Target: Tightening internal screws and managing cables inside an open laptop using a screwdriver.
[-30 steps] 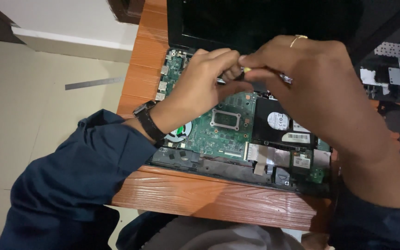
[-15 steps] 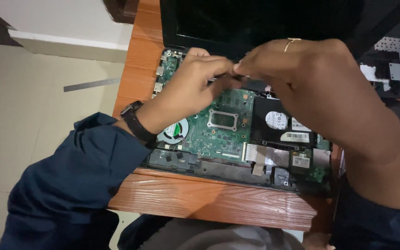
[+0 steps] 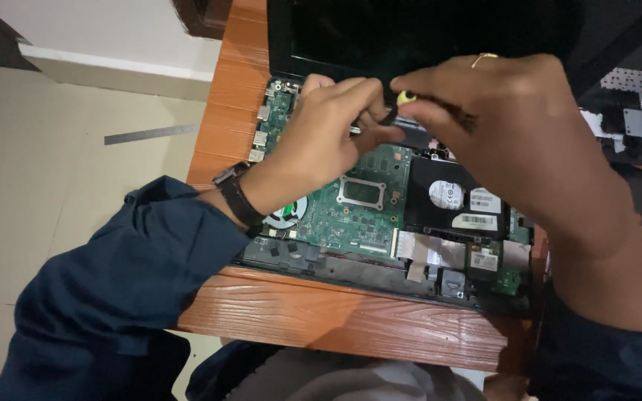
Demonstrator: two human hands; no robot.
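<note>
Looking down from the head camera, you have both hands over the back edge of an opened laptop base (image 3: 380,275) that lies on a wooden table (image 3: 336,319). Your right hand (image 3: 507,141) pinches a slim tool with a yellow tip (image 3: 404,97) between thumb and forefinger, and the fingers are closed tight around it. Only the yellow end and a short dark stretch of the shaft show, so the rest of the tool is hidden inside your grip. Its long axis runs at a slant, with the yellow end up and toward the screen and the dark part dropping down and left toward your other hand. Your left hand (image 3: 321,141) is curled with its fingertips bunched against the dark part of the tool, right by the hinge edge; you cannot tell whether it grips anything of its own. The tool sits between the two hands, above the board and just in front of the dark screen (image 3: 410,30). Inside the open base lie a green circuit board (image 3: 365,200), a black drive with white labels (image 3: 447,200) to its right, and a fan (image 3: 287,215) partly under your left wrist, which wears a black watch (image 3: 235,194).
</note>
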